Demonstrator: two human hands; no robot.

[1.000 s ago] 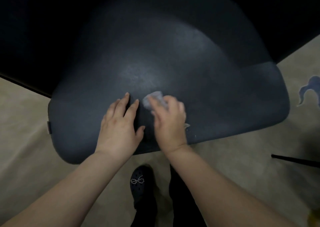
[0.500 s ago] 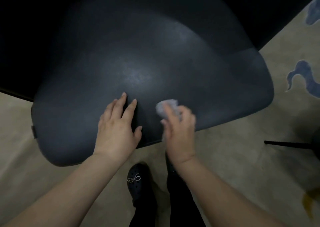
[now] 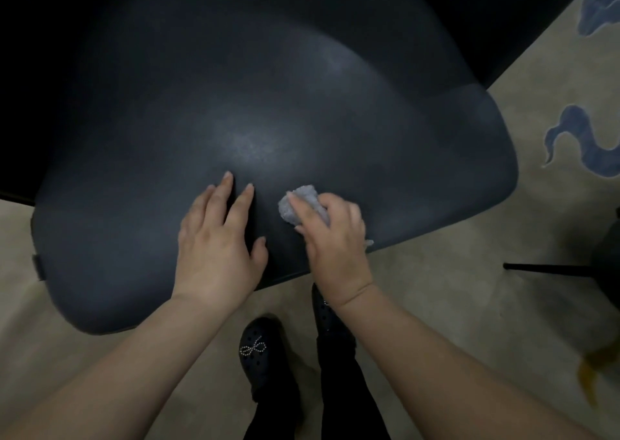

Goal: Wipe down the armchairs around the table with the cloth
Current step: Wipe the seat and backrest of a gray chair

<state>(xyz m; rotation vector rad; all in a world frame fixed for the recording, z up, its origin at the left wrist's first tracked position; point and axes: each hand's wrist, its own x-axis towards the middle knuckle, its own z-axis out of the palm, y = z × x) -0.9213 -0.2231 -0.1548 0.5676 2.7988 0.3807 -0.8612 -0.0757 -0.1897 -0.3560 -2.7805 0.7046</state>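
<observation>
A dark, blue-black armchair (image 3: 261,111) fills most of the head view, seen from above and behind; its broad rounded surface has a fine pebbled grain and carries a soft patch of reflected light near the middle. Its upper part fades into shadow, and the space beyond it is too dark to make out.

The left hand (image 3: 218,241) lies flat on that surface near its lower edge, palm down, fingers (image 3: 225,191) spread and pointing away from the person, thumb out to the side. Just beside it, the right hand (image 3: 335,241) presses a small pale grey cloth (image 3: 297,201) against the armchair; the fingers are curled and bunched over the cloth, gripping it, so that only a crumpled wad shows past the fingertips and a small corner pokes out at the hand's outer side. The two hands are close but not touching.

Below and to the right lies a beige carpet (image 3: 469,305) with blue curling cloud-like motifs (image 3: 583,144) near the right edge and an orange-yellow mark (image 3: 590,372) lower down. A thin dark bar (image 3: 543,268) juts in from the right above the carpet. Between the forearms stand black perforated shoes (image 3: 258,349), one trimmed with a beaded bow, and dark trouser legs.
</observation>
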